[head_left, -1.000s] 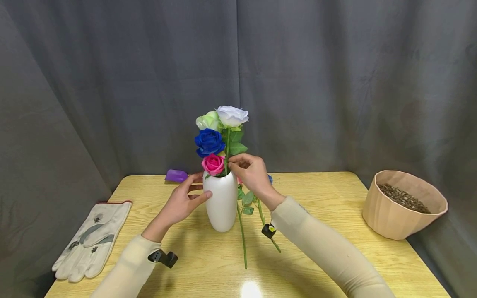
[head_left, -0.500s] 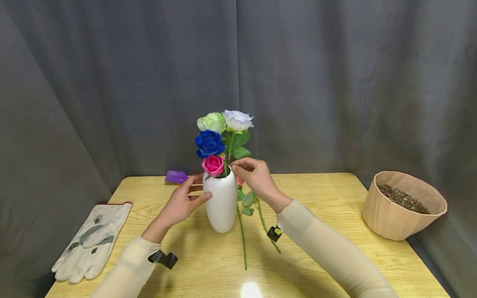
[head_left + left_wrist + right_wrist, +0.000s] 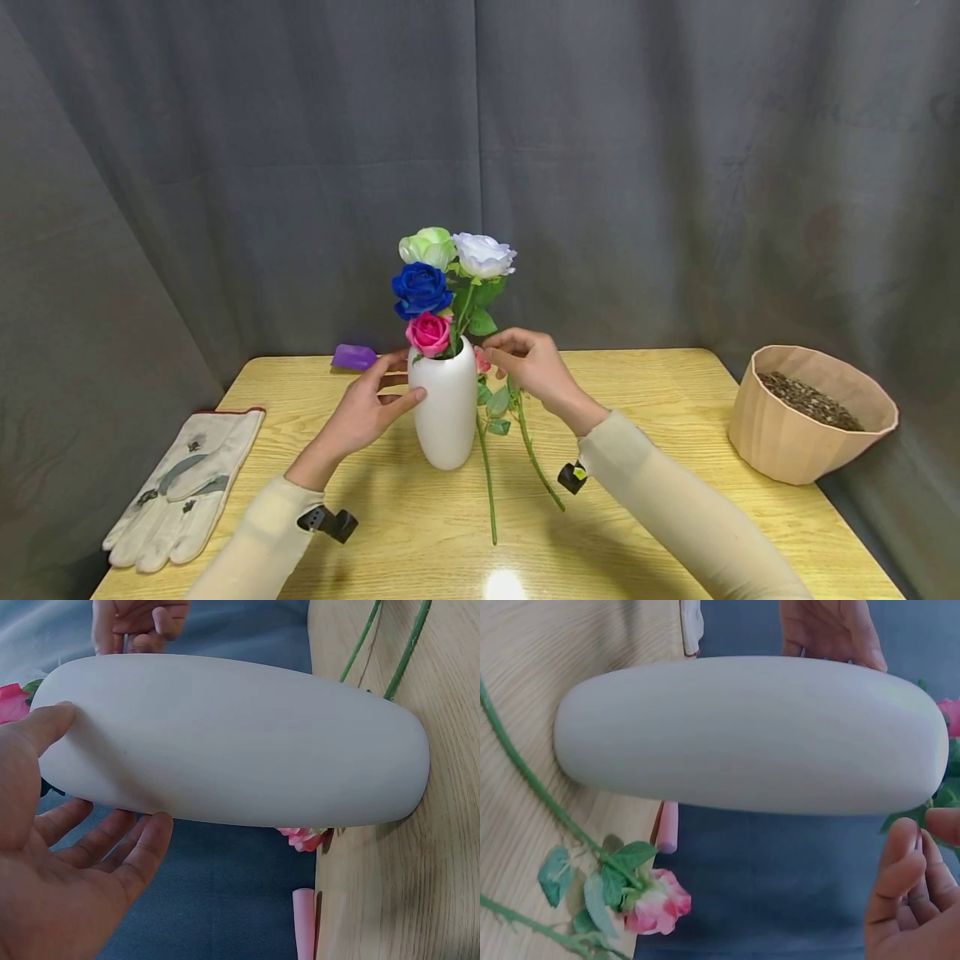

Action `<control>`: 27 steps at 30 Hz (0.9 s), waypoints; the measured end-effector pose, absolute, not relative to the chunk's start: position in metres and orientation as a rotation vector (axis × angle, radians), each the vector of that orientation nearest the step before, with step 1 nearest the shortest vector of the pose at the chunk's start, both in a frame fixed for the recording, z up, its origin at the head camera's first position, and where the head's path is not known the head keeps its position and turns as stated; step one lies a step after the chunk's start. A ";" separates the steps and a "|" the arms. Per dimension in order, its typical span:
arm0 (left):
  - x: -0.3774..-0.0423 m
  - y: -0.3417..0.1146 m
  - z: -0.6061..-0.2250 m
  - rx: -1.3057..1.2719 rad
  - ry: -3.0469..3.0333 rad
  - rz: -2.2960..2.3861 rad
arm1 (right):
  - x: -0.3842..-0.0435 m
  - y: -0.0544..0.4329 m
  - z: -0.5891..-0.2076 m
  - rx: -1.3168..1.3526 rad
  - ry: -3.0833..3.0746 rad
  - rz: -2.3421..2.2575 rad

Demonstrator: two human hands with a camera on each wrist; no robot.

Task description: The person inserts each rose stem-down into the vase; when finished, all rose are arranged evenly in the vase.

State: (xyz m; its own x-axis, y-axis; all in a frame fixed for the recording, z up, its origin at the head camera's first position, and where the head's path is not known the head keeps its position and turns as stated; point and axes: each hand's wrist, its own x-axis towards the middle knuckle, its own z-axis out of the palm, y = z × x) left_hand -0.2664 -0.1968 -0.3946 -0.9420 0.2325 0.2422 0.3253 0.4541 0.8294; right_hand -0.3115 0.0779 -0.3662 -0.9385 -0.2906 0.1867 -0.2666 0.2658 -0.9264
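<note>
A white vase (image 3: 446, 417) stands upright on the table, with a white rose (image 3: 483, 255), a pale green rose (image 3: 427, 247), a blue rose (image 3: 422, 290) and a bright pink rose (image 3: 429, 334) rising from its mouth. My left hand (image 3: 367, 408) steadies the vase near the top, thumb on the near side and fingers on the far side, as the left wrist view confirms. Just right of the rim is my right hand (image 3: 532, 367), fingers loosely bent and holding nothing. In the right wrist view its fingertips hang close to a green leaf (image 3: 900, 817).
Right of the vase lie a light pink rose (image 3: 658, 904) and a second green stem (image 3: 536, 458), its bloom hidden behind my right hand. Work gloves (image 3: 183, 487) lie at left, a purple scoop (image 3: 354, 357) behind. A peach pot (image 3: 780, 425) of dark soil stands at right.
My right hand has let go of the white rose's stem and drawn away to the right and down. The white rose has sunk and leaned right. The left hand has stayed on the vase.
</note>
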 end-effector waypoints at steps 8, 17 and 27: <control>-0.267 -0.197 -0.396 -0.505 -2.590 -1.524 | -0.317 0.093 -0.378 -0.509 2.493 -1.722; -0.267 -0.197 -0.396 -0.503 -2.591 -1.524 | -0.330 0.111 -0.405 -0.398 2.496 -1.613; -0.266 -0.197 -0.394 -0.498 -2.602 -1.508 | -0.341 0.125 -0.430 -0.311 2.545 -1.538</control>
State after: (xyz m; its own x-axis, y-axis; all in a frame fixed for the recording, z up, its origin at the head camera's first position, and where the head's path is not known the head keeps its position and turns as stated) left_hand -0.2660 -0.1970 -0.3941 -0.9424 0.2326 0.2405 0.3243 0.4583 0.8275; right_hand -0.3410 0.1246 -0.4304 -0.9670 -0.2538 -0.0225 -0.0981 0.4524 -0.8864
